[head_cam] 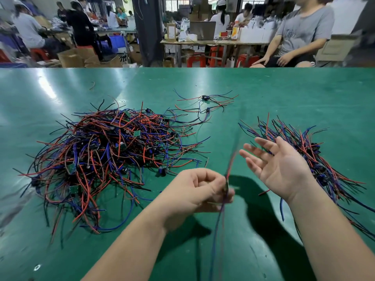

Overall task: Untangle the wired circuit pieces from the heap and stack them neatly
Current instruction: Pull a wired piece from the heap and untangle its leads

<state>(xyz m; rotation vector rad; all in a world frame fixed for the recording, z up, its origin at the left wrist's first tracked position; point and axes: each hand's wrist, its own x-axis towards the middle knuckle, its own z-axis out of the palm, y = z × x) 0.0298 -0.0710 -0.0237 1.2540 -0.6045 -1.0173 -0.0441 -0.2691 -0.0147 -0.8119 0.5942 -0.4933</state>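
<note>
The left hand [203, 191] pinched one wired circuit piece [226, 186] between thumb and curled fingers just above the green table [284, 92]; its red and blue leads trailed up and down from the grip, blurred, so the small board itself was hard to make out. The right hand [280, 169] hovered just beside it, palm up, fingers spread and straight, holding nothing. To the right, partly behind that hand, lay the sorted stack [322, 171]; its pieces ran roughly parallel, boards near the middle and leads fanning out at both ends; it looked a fair size, though clearly smaller than what was unsorted. The tangled heap [105, 155] sat well apart on the left, a dense knot of red, blue and black wire with green boards showing through; two or three loose pieces [205, 98] lay farther back, between heap and stack. By that showing the job was under way but well short of half; the bulk of the heap was yet to be pulled apart, and the held piece had not yet joined the stack.
</note>
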